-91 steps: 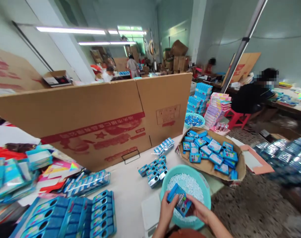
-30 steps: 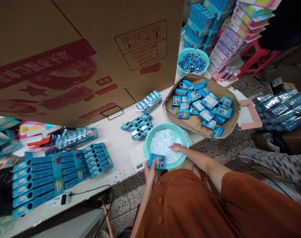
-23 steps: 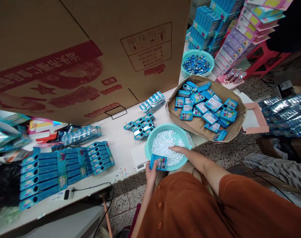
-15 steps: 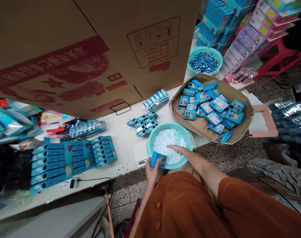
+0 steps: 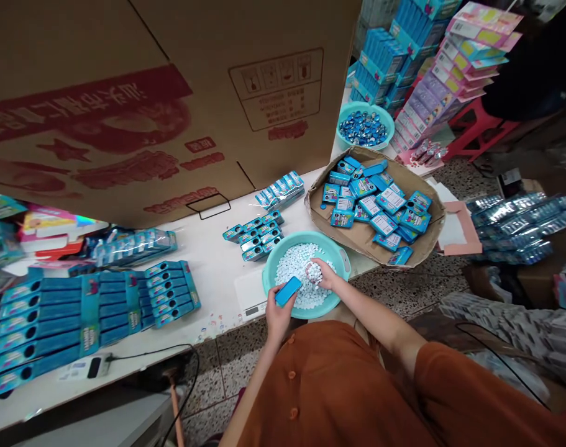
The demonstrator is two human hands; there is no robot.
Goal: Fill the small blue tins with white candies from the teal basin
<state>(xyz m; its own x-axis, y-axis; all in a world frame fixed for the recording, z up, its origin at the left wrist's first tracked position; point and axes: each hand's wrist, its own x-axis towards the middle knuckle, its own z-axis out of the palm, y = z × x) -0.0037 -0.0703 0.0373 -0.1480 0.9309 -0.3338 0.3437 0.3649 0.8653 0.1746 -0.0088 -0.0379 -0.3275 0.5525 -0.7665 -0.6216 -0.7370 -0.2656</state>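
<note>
One carton [image 5: 208,105] bears Chinese characters [image 5: 124,97]; left fingers [image 5: 272,299] hold a box [image 5: 288,290]

Red-printed cardboard panel [image 5: 203,105], tall stack of pink boxes [image 5: 429,90], red stool [image 5: 482,129]

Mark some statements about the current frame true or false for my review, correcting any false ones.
1. The left hand holds a blue box. True.
2. The right hand is empty. False: the right hand holds white pellets.
3. The bowl below the right hand is pink. False: the bowl is turquoise.
4. The cardboard tray contains several blue boxes. True.
5. The upright cardboard has red printing on it. True.
</note>
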